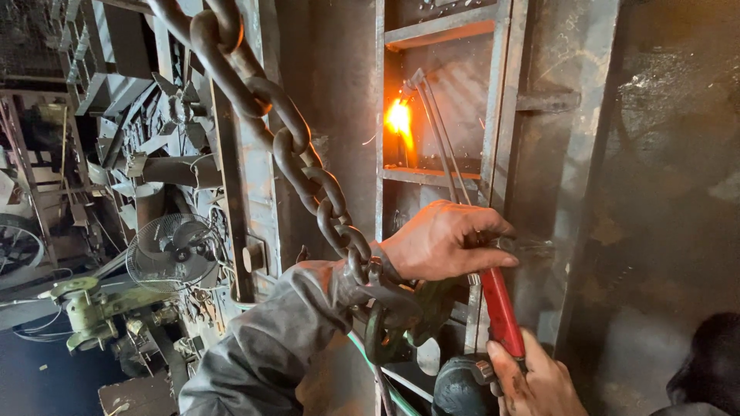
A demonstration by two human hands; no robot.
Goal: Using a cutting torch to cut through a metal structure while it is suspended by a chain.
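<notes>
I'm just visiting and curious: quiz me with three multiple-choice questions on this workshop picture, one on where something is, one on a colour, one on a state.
1. Where does the heavy chain hang?
A. Left of the flame, crossing over the left sleeve
B. Right of the red handle
C. Flat on the floor

2. What colour is the torch handle?
A. Blue
B. Red
C. Yellow

3. What state is the cutting torch tip in?
A. Unlit
B. Wrapped in cloth
C. Lit, with an orange flame

Answers: 1 A, the chain runs down from top left to the left hand. 2 B, the grip above the right hand is red. 3 C, a bright flame burns against the metal frame.
</notes>
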